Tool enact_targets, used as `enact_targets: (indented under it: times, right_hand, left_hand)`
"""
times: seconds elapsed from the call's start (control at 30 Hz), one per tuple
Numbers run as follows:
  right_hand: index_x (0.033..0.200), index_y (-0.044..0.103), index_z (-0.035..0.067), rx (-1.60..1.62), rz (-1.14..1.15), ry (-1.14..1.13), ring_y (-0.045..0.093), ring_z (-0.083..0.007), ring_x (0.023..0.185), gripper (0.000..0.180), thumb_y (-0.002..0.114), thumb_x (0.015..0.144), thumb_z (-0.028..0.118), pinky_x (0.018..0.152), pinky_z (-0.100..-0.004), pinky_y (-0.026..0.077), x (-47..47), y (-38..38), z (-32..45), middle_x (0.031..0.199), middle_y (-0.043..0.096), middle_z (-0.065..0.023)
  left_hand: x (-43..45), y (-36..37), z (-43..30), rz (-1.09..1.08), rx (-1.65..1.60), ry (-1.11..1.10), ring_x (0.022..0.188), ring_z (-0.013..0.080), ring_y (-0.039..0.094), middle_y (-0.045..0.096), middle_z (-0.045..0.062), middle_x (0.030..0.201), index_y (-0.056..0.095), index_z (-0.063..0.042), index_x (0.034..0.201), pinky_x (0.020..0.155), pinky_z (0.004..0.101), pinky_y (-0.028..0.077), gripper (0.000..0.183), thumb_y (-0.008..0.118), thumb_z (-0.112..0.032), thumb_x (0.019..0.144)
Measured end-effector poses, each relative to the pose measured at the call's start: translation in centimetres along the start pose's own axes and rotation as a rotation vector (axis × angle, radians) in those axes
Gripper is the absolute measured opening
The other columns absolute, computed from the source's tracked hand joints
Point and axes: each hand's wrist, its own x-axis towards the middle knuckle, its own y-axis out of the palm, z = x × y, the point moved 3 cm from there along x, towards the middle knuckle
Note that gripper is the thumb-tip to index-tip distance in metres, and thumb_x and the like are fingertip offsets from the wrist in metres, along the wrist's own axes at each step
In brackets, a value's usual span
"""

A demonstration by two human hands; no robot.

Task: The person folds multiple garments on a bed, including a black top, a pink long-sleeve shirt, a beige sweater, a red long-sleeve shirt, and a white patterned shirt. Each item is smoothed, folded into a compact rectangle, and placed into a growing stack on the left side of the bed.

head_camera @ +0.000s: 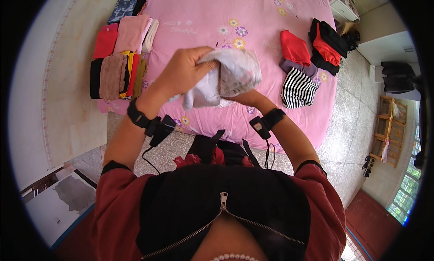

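Above the pink floral bedsheet (pixel 206 13) I hold up a white printed garment (pixel 239 73), partly folded over on itself. My left hand (pixel 190 69) pinches its upper left edge between thumb and fingers. Under the lower right part of the cloth is my right hand (pixel 247 97), its fingers mostly hidden by the fabric. To the right lie a black-and-white striped folded cloth (pixel 298 88), a purple-grey one (pixel 310 69) and a red one (pixel 295 48), overlapping. A black strap with a small device sits on each wrist.
Folded clothes stand in stacks along the bed's left side, among them a pink pile (pixel 130 34) and a brown garment (pixel 112 73). Black and red clothes (pixel 327 45) lie at the right edge. A wooden rack (pixel 388 132) stands at far right. Cables hang from both wrist devices.
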Motion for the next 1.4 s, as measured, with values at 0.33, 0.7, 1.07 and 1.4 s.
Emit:
enact_targets:
  times: [0.33,0.7,1.07,1.4]
  right_hand:
    - [0.099,0.059,0.002,-0.201,-0.490,0.205,0.061,-0.0203,0.073,0.023,0.070,0.084,0.016,0.067,-0.0347,0.049,-3.3,-8.3,1.0,0.079,0.063,-0.0142]
    - [0.107,0.058,0.005,-0.718,-0.444,-0.075,0.057,-0.0348,0.094,0.030,0.068,0.080,0.013,0.082,-0.0437,0.047,-9.9,0.0,-1.7,0.101,0.059,-0.0148]
    - [0.113,0.059,0.001,-0.439,-0.214,0.753,0.060,-0.0372,0.103,0.035,0.064,0.085,0.022,0.089,-0.0433,0.048,-19.5,4.9,-21.1,0.108,0.063,-0.0207]
    - [0.122,0.054,-0.005,-0.210,-0.453,1.051,0.065,-0.0281,0.097,0.065,0.071,0.080,0.041,0.081,-0.0369,0.051,-16.6,3.1,-27.6,0.102,0.068,-0.0175]
  left_hand:
    - [2.8,-7.9,0.7,-0.263,0.139,0.230,0.081,0.0070,0.060,0.069,0.003,0.090,0.065,0.000,0.110,0.075,0.0231,0.048,0.020,0.062,-0.010,0.093]
    - [-2.9,-6.5,14.4,-0.094,0.585,0.218,0.088,0.0259,0.059,0.057,0.010,0.091,0.064,0.000,0.095,0.075,0.0329,0.047,0.019,0.059,0.004,0.078]
    - [-18.6,3.1,38.5,-0.207,0.635,-0.462,0.100,0.0424,0.057,0.062,0.023,0.104,0.065,-0.001,0.108,0.088,0.0477,0.046,0.036,0.066,-0.011,0.073]
    - [-11.3,10.0,36.8,-0.190,0.637,-0.628,0.128,0.0482,0.038,0.026,0.029,0.147,0.035,-0.013,0.144,0.103,0.0494,0.039,0.087,0.077,-0.028,0.070]
